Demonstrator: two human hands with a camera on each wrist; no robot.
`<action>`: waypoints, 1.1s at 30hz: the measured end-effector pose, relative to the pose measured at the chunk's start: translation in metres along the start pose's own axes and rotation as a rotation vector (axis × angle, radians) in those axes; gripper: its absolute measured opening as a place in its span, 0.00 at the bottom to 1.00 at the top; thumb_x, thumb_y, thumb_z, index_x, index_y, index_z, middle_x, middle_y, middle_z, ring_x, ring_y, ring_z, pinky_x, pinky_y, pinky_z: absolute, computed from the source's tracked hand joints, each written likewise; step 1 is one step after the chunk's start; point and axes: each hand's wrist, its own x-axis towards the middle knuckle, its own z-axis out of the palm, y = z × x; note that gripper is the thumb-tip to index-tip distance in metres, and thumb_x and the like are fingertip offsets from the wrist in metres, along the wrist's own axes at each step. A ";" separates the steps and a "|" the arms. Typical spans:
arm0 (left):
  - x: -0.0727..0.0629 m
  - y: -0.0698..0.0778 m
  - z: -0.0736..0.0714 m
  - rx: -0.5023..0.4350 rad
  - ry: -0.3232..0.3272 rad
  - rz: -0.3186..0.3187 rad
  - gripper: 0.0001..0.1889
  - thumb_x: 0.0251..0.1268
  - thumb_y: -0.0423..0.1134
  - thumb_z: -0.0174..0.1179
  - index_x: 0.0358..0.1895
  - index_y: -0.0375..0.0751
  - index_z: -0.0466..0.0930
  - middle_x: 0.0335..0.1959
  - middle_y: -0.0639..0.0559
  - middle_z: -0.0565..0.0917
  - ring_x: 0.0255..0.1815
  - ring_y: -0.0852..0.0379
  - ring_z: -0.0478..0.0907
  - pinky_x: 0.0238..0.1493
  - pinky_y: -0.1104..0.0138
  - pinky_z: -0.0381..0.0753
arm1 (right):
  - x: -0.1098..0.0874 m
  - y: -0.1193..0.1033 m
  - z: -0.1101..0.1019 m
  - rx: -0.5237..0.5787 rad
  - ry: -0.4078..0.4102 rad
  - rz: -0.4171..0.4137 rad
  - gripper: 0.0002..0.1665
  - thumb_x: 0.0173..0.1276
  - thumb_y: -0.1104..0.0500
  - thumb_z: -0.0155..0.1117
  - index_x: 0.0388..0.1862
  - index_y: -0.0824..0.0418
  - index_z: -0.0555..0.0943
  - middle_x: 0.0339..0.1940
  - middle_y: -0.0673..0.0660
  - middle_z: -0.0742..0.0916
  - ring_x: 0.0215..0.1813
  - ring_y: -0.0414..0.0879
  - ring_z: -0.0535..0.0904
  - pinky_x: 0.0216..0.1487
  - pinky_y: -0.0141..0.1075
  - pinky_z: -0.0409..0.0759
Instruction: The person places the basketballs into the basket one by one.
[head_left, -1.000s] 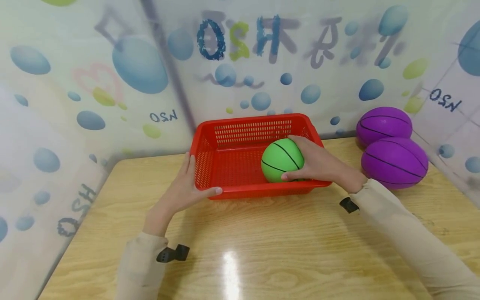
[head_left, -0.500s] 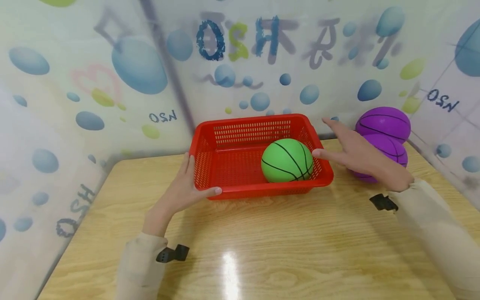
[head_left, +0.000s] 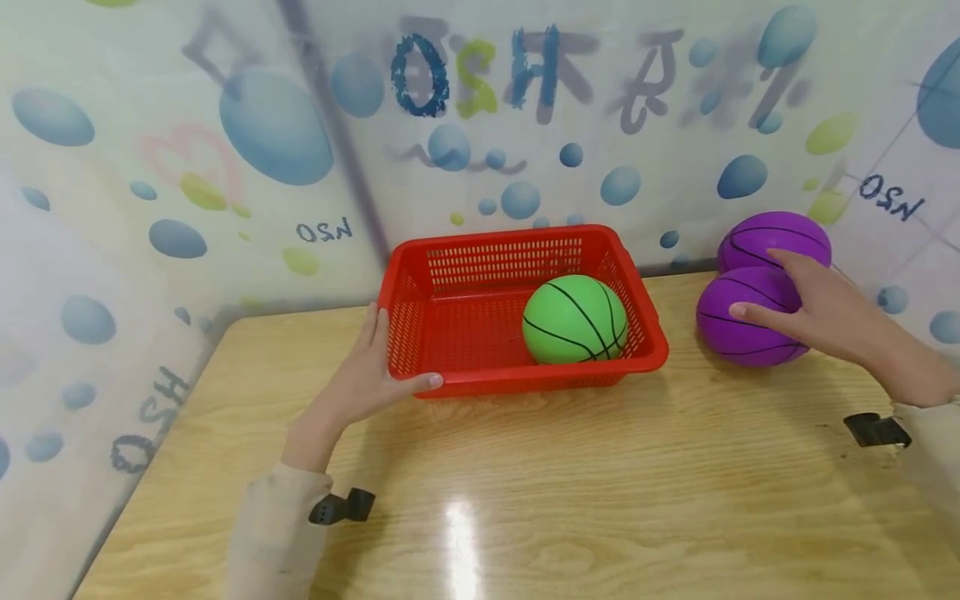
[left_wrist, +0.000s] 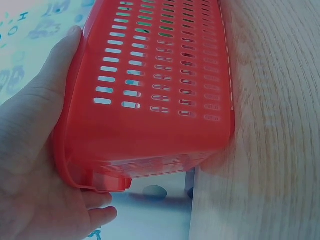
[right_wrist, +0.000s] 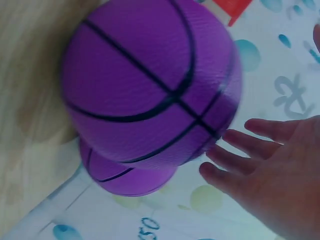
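Observation:
In the head view my left hand (head_left: 360,375) rests on the left front corner of a red plastic basket (head_left: 517,383), fingers along the left side and thumb over the front rim. The left wrist view has the same hand (left_wrist: 45,135) against the rim of the slotted basket (left_wrist: 165,135). A green toy basketball (head_left: 573,321) sits in the basket's right part. At the right, my right hand (head_left: 840,312) hovers over the nearer purple toy basketball (head_left: 742,321), fingers spread. The right wrist view places the hand (right_wrist: 270,170) beside the purple ball (right_wrist: 145,85), fingertips close to its surface; contact is unclear.
A second purple toy basketball (head_left: 780,233) lies behind the nearer one, partly hidden by it and the hand. All stand on a wooden table (head_left: 570,492). A patterned wall covering (head_left: 525,117) rises behind the basket and continues along both sides.
My right hand has let go of the green ball in the basket and moved right to the purple balls. The nearer purple ball has shifted slightly left. My left hand stays put.

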 end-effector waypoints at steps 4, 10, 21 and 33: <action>-0.001 -0.002 -0.002 -0.001 0.007 0.000 0.64 0.44 0.67 0.64 0.74 0.47 0.28 0.74 0.44 0.34 0.69 0.40 0.48 0.51 0.45 0.73 | -0.002 0.008 0.010 0.000 -0.007 -0.011 0.57 0.57 0.43 0.67 0.68 0.78 0.51 0.60 0.78 0.66 0.55 0.72 0.64 0.49 0.65 0.65; 0.000 -0.004 -0.001 0.001 0.003 0.004 0.63 0.44 0.67 0.64 0.74 0.48 0.28 0.74 0.44 0.34 0.69 0.40 0.48 0.51 0.45 0.73 | -0.006 0.016 0.017 -0.033 0.064 -0.051 0.58 0.49 0.44 0.73 0.63 0.79 0.56 0.55 0.78 0.68 0.52 0.71 0.66 0.43 0.64 0.68; 0.002 0.000 0.001 0.011 -0.009 -0.011 0.64 0.44 0.69 0.63 0.74 0.46 0.27 0.74 0.45 0.32 0.70 0.39 0.47 0.53 0.45 0.71 | -0.011 0.040 0.025 -0.068 0.094 -0.081 0.77 0.30 0.50 0.83 0.69 0.78 0.44 0.62 0.84 0.57 0.60 0.78 0.54 0.57 0.68 0.55; 0.001 0.001 0.000 0.020 -0.016 -0.027 0.65 0.44 0.69 0.62 0.73 0.44 0.25 0.74 0.43 0.30 0.71 0.37 0.46 0.56 0.43 0.66 | -0.010 0.034 0.033 -0.070 0.142 -0.064 0.77 0.31 0.53 0.83 0.69 0.78 0.43 0.61 0.84 0.58 0.58 0.77 0.56 0.58 0.67 0.55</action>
